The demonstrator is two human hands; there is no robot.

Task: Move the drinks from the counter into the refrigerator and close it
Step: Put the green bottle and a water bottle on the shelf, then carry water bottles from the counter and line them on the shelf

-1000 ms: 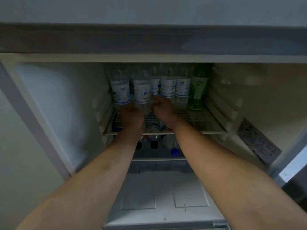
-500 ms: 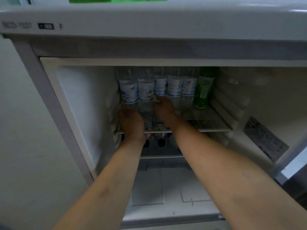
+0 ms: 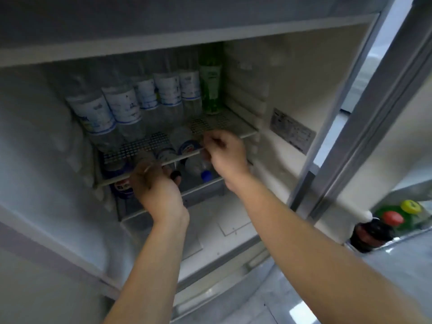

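A person reaches both bare arms into an open refrigerator (image 3: 292, 94). On its perforated wire shelf (image 3: 224, 122) stand six bottles in a row at the back: five clear water bottles (image 3: 121, 106) with white and blue labels, and one green bottle (image 3: 210, 90) at the right end, close to the inner side wall. Under the shelf, more bottles lie on their sides with their caps facing outward; roughly four can be made out, though blur and the hands hide part of them, so the count is uncertain. One has a blue cap (image 3: 206, 176).

The left hand (image 3: 156, 190) is at the front edge of the shelf, fingers curled; whether it grips the shelf rim or a bottle beneath cannot be told. The right hand (image 3: 228, 153) is also at the front rim, further right, fingers curled in and apparently pinching the rim.

At the far right, outside the refrigerator compartment, three more drinks stand close together: a dark bottle (image 3: 371, 232), one with a red cap (image 3: 392, 217) and one with a yellow cap (image 3: 411, 206).
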